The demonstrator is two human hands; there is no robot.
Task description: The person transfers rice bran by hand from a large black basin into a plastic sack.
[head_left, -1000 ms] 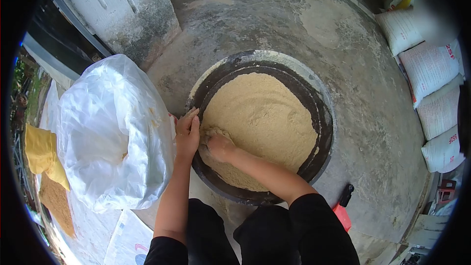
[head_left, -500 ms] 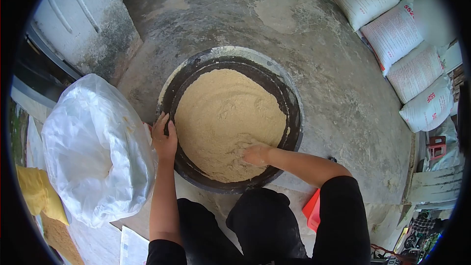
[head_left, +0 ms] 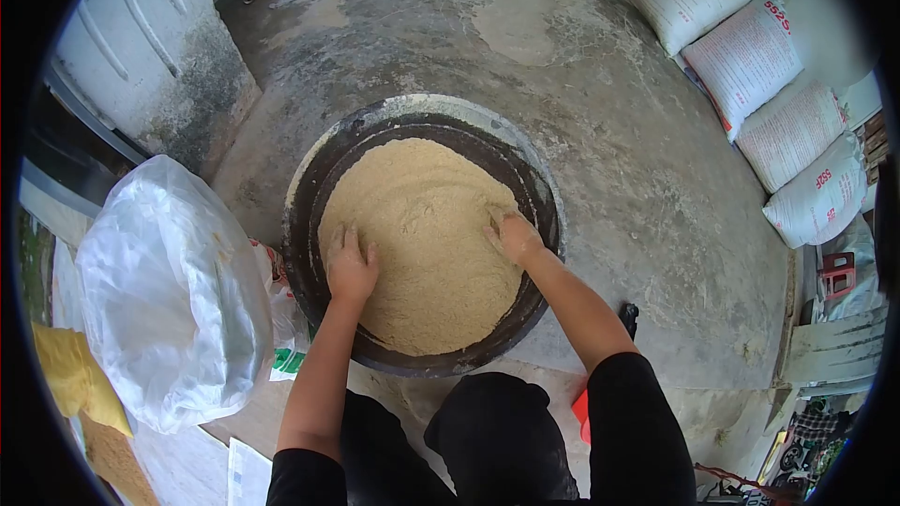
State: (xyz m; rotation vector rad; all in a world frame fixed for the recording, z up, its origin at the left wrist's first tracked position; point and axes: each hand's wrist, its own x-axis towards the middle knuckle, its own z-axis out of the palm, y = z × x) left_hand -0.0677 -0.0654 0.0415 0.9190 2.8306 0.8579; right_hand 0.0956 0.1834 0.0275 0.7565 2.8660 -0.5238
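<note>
A bulging white plastic sack (head_left: 169, 290) was seen well to the left of the left hand (head_left: 351, 265). That hand was laid flat, fingers spread, on tan meal (head_left: 427, 244) filling a wide dark basin (head_left: 309, 187) set on a concrete floor (head_left: 656, 197). Across the heap, the right hand (head_left: 515, 234) was pressed into the meal near the basin's right wall, its fingers partly buried, so their spread could not be told. Stacked white bags (head_left: 778, 103) lay well beyond the right hand.
</note>
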